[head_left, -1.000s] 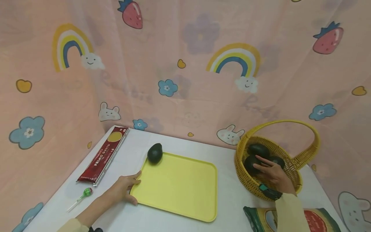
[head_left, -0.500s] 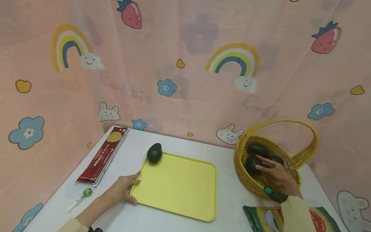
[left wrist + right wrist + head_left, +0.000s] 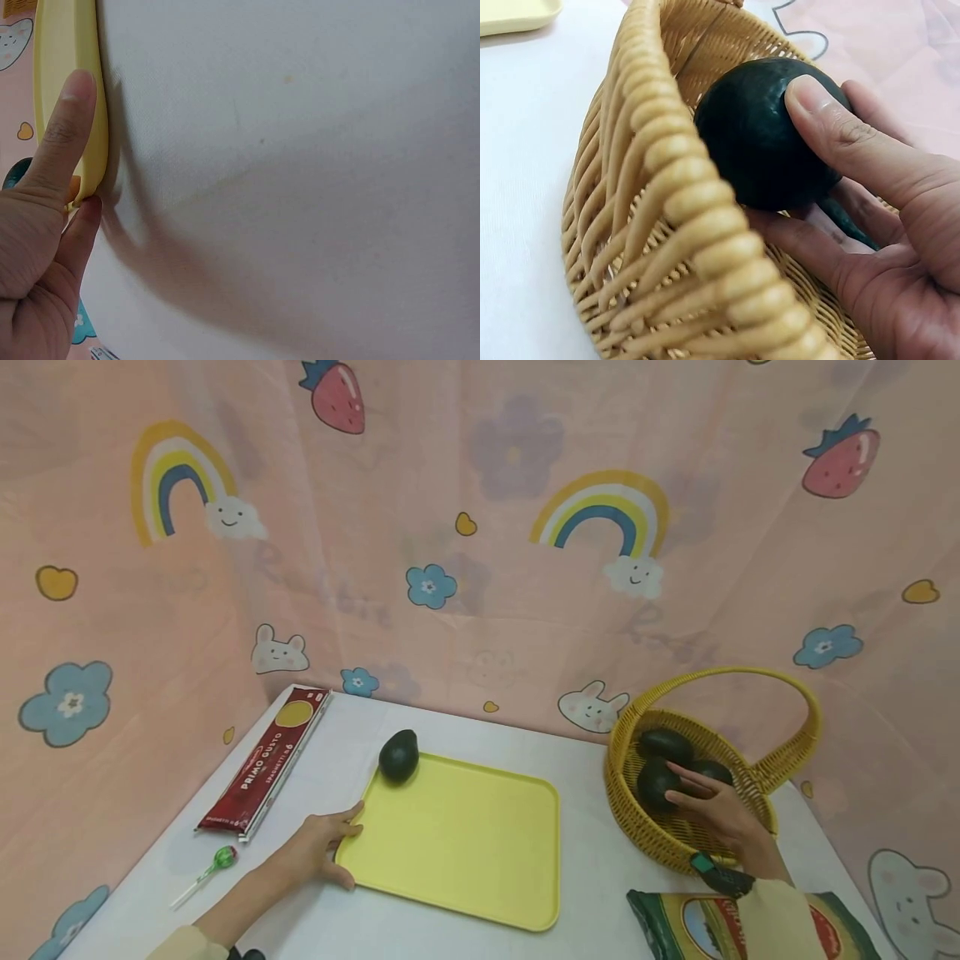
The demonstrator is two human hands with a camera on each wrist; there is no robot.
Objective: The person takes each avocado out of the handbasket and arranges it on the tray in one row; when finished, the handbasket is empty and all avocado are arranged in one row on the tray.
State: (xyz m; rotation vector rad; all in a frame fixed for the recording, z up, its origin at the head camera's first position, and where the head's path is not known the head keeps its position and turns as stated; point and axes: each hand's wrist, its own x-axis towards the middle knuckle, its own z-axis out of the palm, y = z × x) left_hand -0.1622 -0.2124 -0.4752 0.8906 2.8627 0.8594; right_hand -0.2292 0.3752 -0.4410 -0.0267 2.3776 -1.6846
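Observation:
My right hand [image 3: 720, 817] reaches into the yellow wicker basket [image 3: 628, 802] and grips a dark green avocado [image 3: 654, 783]. In the right wrist view the thumb lies across that avocado [image 3: 757, 135], with fingers curled under it. Two more avocados lie in the basket, one behind [image 3: 666, 745] and one to the right [image 3: 712, 771], partly hidden by the hand. My left hand [image 3: 309, 852] holds the left edge of a yellow tray [image 3: 457, 839]; the left wrist view has the thumb on its rim [image 3: 91, 142] and a finger below. Another avocado [image 3: 399, 757] rests at the tray's far left corner.
A red spaghetti packet [image 3: 266, 764] lies at the table's left, with a green lollipop [image 3: 223, 857] in front of it. Below the basket is a green and yellow packet [image 3: 675, 922], partly covered by my right sleeve. A patterned pink cloth [image 3: 480, 635] hangs behind the white table [image 3: 495, 743].
My right hand has shifted slightly to the right and tightened round the avocado, which has moved a little with it. The left hand and tray stay put.

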